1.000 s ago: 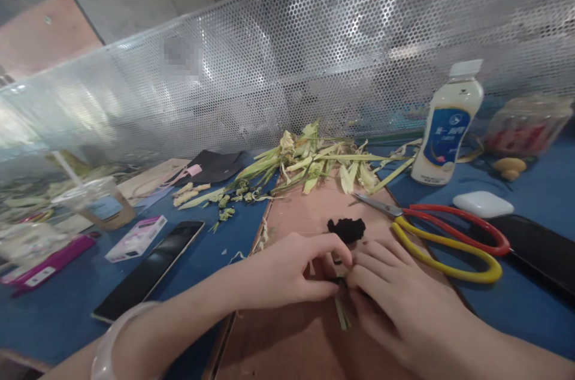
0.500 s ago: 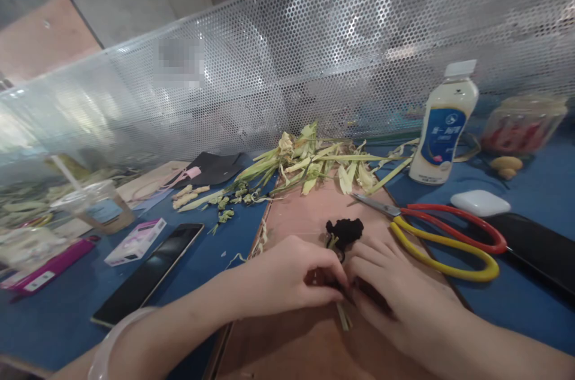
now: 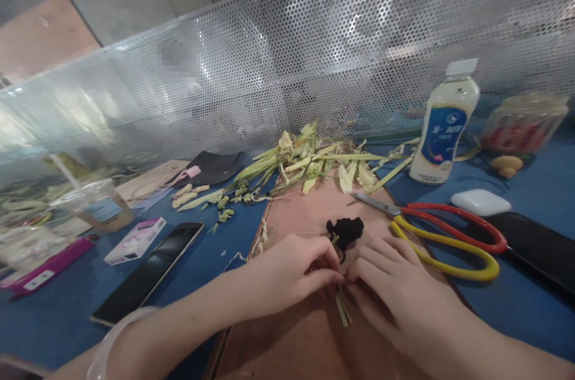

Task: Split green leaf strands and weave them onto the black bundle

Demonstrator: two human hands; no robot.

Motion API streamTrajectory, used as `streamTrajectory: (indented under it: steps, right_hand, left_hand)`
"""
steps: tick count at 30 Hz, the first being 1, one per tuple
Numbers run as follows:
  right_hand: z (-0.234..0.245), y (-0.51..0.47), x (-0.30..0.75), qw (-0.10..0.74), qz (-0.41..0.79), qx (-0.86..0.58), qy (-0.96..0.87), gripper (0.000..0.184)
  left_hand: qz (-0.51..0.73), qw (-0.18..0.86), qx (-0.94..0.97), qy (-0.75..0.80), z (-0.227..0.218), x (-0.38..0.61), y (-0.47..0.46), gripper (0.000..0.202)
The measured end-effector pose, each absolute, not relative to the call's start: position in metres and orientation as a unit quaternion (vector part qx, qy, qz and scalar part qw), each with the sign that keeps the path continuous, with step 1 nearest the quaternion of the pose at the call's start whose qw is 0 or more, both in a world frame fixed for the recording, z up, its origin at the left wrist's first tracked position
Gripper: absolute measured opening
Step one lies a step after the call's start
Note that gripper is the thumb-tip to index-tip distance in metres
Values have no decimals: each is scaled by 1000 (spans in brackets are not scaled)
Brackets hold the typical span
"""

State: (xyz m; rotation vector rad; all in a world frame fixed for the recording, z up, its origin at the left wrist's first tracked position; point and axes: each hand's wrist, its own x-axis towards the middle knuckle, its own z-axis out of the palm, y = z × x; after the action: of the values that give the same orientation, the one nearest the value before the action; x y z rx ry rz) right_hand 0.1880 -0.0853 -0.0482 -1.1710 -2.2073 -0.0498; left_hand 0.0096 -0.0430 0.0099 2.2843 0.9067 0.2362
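My left hand (image 3: 287, 275) comes in from the lower left, its thumb and index finger pinched together over the board. Its fingertips meet those of my right hand (image 3: 399, 290), whose fingers are curled in. Both are closed on a small bundle of pale stems (image 3: 344, 310), with cut ends poking out below the fingers. A fuzzy black clump (image 3: 345, 231) shows just beyond the fingertips at the bundle's upper end. What exactly lies between the fingers is hidden. Underneath is a reddish-brown wooden board (image 3: 287, 344). Scissors (image 3: 395, 210) with red and yellow handles lie right of my right hand.
Pale green leafy strips (image 3: 309, 164) are heaped at the board's far end. At right are a white-capped bottle (image 3: 442, 134), a jar (image 3: 523, 125) and a white case (image 3: 480, 202). At left lie a phone (image 3: 150, 272), a small box (image 3: 135, 241) and a plastic cup (image 3: 105, 209).
My fingertips have shifted slightly at the stems; the left pinch has closed up and moved a little left. The black clump and everything around stay where they were.
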Motion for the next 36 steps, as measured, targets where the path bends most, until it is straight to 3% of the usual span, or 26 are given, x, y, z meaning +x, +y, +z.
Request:
streamTrajectory:
  steps: [9, 24, 31, 36]
  right_hand:
    - [-45, -87, 186, 343, 6, -417, -842, 12]
    - [-40, -77, 181, 327, 139, -557, -751, 8]
    - [-36, -77, 179, 304, 96, -535, -783, 14]
    - [-36, -79, 180, 340, 44, -469, -814, 15]
  left_hand:
    - [126, 388, 828, 385, 2, 11, -42, 12]
    - [164, 444, 800, 368, -7, 11, -39, 14]
    - [124, 368, 850, 355, 4, 13, -44, 14]
    - [149, 273, 880, 359, 3, 11, -47, 13]
